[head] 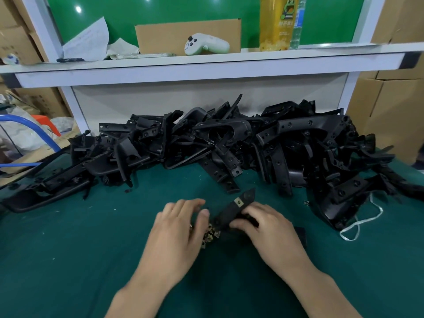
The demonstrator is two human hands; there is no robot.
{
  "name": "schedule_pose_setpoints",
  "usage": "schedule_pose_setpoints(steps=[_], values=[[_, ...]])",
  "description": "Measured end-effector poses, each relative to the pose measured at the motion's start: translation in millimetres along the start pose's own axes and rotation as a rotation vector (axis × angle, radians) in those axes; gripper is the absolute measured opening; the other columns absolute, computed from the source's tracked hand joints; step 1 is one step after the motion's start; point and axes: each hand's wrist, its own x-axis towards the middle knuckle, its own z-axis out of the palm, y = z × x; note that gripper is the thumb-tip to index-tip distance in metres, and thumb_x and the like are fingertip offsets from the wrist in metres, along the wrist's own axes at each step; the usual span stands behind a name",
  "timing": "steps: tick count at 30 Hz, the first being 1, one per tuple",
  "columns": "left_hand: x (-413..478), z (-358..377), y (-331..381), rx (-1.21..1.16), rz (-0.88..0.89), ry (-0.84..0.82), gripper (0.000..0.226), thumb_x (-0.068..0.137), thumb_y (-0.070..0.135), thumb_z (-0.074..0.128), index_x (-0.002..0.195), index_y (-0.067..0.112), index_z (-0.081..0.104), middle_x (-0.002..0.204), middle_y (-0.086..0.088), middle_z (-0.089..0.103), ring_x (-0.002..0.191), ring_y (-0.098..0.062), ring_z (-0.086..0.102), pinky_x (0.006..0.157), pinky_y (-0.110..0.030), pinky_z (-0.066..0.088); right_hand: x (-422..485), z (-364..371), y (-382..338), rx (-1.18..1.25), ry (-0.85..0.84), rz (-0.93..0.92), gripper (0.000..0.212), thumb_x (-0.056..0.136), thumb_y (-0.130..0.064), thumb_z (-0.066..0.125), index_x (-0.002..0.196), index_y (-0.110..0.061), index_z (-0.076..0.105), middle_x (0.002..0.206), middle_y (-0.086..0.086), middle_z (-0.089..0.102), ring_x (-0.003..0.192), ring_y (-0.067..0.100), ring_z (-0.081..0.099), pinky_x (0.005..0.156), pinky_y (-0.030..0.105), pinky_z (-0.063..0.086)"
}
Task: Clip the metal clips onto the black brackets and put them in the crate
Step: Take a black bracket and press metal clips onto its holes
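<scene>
Tangled black plastic brackets [229,143] heaped beyond; right hand [268,228] grips one flat bracket [231,210]; left hand [179,230], fingers loose, rests on brassy clips [211,235]; green desk [68,249]

Bare left grip [176,230] and bare right grip [270,228], five-fingered, on bare left forearm [142,285] and right forearm [321,288] reaching the bottom edge. Short plain nail on the left thumb. Fingertips blurred; finer detail unreadable.
</scene>
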Motion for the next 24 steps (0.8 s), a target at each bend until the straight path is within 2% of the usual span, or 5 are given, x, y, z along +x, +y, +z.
schedule_pose_setpoints(steps=[5, 9, 15, 21, 24], values=[[-6.4, -2.5, -27.3, 0.188, -0.039, -0.364, 0.075, 0.083, 0.082, 0.026, 0.146, 0.044, 0.037, 0.145, 0.024, 0.029, 0.139, -0.006, 0.021, 0.118, -0.028, 0.021, 1.3, -8.9, 6.1, -0.057, 0.058, 0.073, 0.038, 0.088, -0.061, 0.053, 0.104, -0.031, 0.069, 0.103, -0.02, 0.065, 0.097, 0.008, 0.057, 0.087, 0.035, 0.046], [-5.7, 5.1, -23.9, 0.238, 0.013, -0.286, 0.063, 0.09, 0.074, 0.033, 0.141, 0.04, 0.047, 0.135, 0.022, 0.037, 0.127, -0.004, 0.033, 0.111, -0.025, 0.026, 0.9, -8.5, 4.1, -0.064, 0.066, 0.064, 0.034, 0.091, -0.055, 0.056, 0.104, -0.027, 0.069, 0.102, -0.017, 0.066, 0.096, 0.008, 0.058, 0.089, 0.037, 0.045], [-4.9, 11.1, -13.5, 0.26, 0.079, -0.161, 0.032, 0.099, 0.053, 0.045, 0.119, 0.034, 0.063, 0.115, 0.018, 0.053, 0.103, -0.008, 0.049, 0.096, -0.028, 0.041, 0.4, -5.2, 2.3, -0.078, 0.052, 0.041, 0.031, 0.091, -0.056, 0.056, 0.102, -0.03, 0.069, 0.102, -0.021, 0.064, 0.087, 0.0, 0.046, 0.085, 0.028, 0.035], [-3.5, 8.7, -12.7, 0.17, 0.035, -0.042, 0.018, 0.1, 0.044, 0.049, 0.107, 0.033, 0.062, 0.083, 0.02, 0.054, 0.082, -0.008, 0.054, 0.076, -0.026, 0.047, 0.0, -3.9, 4.2, -0.03, 0.042, 0.007, 0.018, 0.091, -0.052, 0.06, 0.096, -0.036, 0.066, 0.084, -0.036, 0.048, 0.096, -0.028, 0.036, 0.076, 0.02, 0.027], [-3.5, 7.8, -14.0, 0.067, -0.049, -0.027, 0.011, 0.1, 0.045, 0.047, 0.106, 0.04, 0.055, 0.078, 0.016, 0.062, 0.074, -0.008, 0.061, 0.072, -0.034, 0.053, 0.2, -2.5, 5.8, -0.043, 0.038, -0.009, 0.021, 0.091, -0.054, 0.058, 0.096, -0.036, 0.065, 0.088, -0.032, 0.052, 0.096, -0.029, 0.035, 0.075, 0.02, 0.024]])
